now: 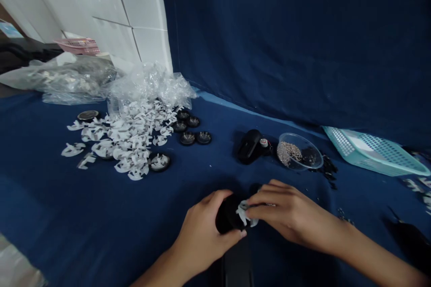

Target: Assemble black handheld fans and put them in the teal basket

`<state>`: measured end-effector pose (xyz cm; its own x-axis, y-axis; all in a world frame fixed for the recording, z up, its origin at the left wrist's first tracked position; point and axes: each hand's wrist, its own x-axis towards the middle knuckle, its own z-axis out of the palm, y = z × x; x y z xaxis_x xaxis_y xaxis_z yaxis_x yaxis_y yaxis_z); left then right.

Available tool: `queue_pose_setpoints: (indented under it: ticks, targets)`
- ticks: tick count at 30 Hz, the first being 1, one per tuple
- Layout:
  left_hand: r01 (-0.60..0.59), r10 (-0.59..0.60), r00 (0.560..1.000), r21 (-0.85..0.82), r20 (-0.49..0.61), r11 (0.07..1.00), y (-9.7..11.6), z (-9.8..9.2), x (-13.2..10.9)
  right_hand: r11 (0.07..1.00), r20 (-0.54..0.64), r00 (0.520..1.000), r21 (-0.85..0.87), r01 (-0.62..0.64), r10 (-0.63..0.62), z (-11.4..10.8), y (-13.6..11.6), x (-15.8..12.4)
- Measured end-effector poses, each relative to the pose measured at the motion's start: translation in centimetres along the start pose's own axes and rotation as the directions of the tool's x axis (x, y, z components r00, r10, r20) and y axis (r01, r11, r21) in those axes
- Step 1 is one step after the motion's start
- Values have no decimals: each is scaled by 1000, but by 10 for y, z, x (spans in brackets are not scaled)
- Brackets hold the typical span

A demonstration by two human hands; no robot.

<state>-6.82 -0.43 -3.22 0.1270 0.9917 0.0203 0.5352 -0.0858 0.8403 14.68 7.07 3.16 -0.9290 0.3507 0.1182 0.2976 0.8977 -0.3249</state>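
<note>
Wrapped round a black rounded part (pixel 226 216), my left hand (pixel 205 228) holds it near the bottom centre. My right hand (pixel 286 210) is closed at the part's right side, its fingers on a white plastic piece (pixel 243 213) that lies against the black part. A black bar-shaped object (pixel 237 264) extends below my hands. To the left lies a large pile of white plastic pieces (pixel 131 136). Small round black cups (pixel 187 138) stand beside the pile, and one black cup (pixel 159 162) has white pieces in it.
Beyond my right hand are a black device (pixel 249 145), a clear bowl (pixel 299 151) of small metal parts and a turquoise basket (pixel 377 152). Clear plastic bags (pixel 151 85) lie at the back left. A blue cloth curtain (pixel 286 45) hangs behind. A dark tool (pixel 409 237) lies at right.
</note>
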Motion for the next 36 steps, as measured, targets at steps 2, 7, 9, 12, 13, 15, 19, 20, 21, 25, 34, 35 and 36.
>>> queue_pose_setpoints:
  ticks: [2,7,9,12,13,15,19,20,21,25,34,35,36]
  targets:
    - [-6,6,1000,-2,1,1000,-1,0,0,1000,-10,1000,-1,29,-29,2,1,3]
    - [-23,23,1000,-13,0,1000,1,-1,0,992,-37,999,123,14,-9,2,-1,9]
    - [-29,29,1000,-22,0,999,2,-2,0,982,-77,996,186,-32,47,1,-2,12]
    - [-35,35,999,-34,-4,999,3,-2,-1,961,-114,981,246,-124,156,0,-6,17]
    - [-34,34,999,-37,-7,999,3,-1,-1,955,-113,977,256,-148,182,0,-7,18]
    - [-28,28,1000,-40,-12,999,2,-1,-1,948,-101,974,267,-170,204,0,-8,21]
    - [-23,22,1000,-43,-13,999,2,0,-2,951,-87,978,264,-159,187,4,-9,23]
    - [-22,22,1000,-43,-13,999,2,0,-2,955,-83,980,256,-153,179,5,-9,23]
    - [-23,22,1000,-42,-14,999,2,0,-2,959,-77,983,245,-145,168,5,-9,23]
    - [-21,20,1000,-37,-17,999,2,0,-2,974,-36,990,190,-124,133,7,-10,23]
    - [-21,20,1000,-19,-20,1000,5,-1,0,984,10,989,98,-146,145,1,-14,30]
    - [-23,23,1000,-16,-20,1000,5,-1,0,984,8,988,94,-153,153,1,-15,31]
    - [-25,25,999,-13,-20,1000,5,-1,-1,983,8,987,89,-162,162,1,-15,32]
